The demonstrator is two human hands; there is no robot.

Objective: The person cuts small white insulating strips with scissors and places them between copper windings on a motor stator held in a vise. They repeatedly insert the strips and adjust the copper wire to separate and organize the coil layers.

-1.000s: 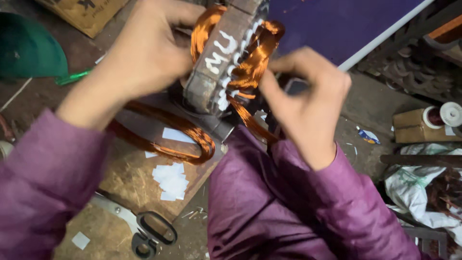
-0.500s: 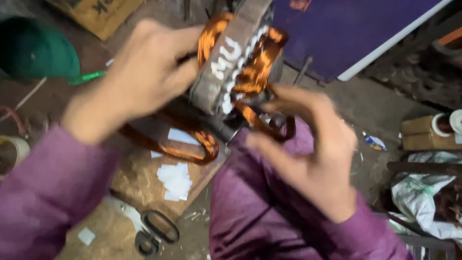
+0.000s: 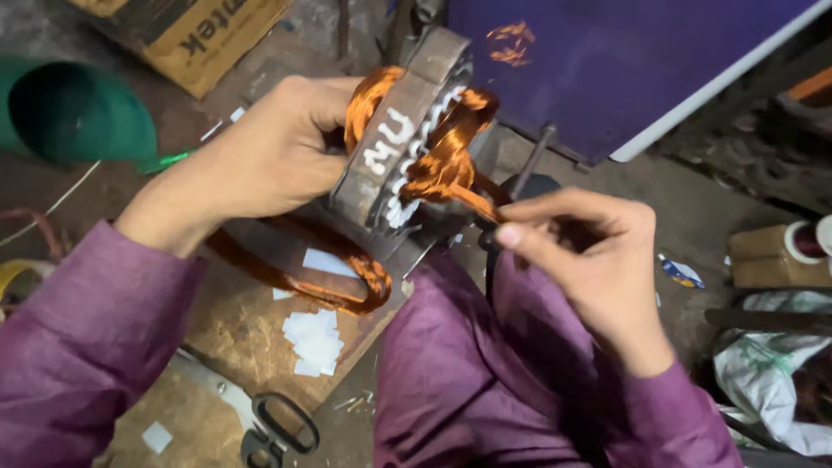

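2 hands work a motor stator [image 3: 394,165] held above the lap. The left hand [image 3: 260,160] wraps its grip around the grey ring. The right hand [image 3: 589,251] pinches a strand of the copper winding [image 3: 446,160], which bulges bright orange from white-lined slots.

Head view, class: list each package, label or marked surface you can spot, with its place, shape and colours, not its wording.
Cardboard box: top left, brown, dark print.
Small carton: right edge, tan, boxy.
Stator core: centre, grey ring, white handwritten marks, in left hand.
Paper slips: lower centre, white squares.
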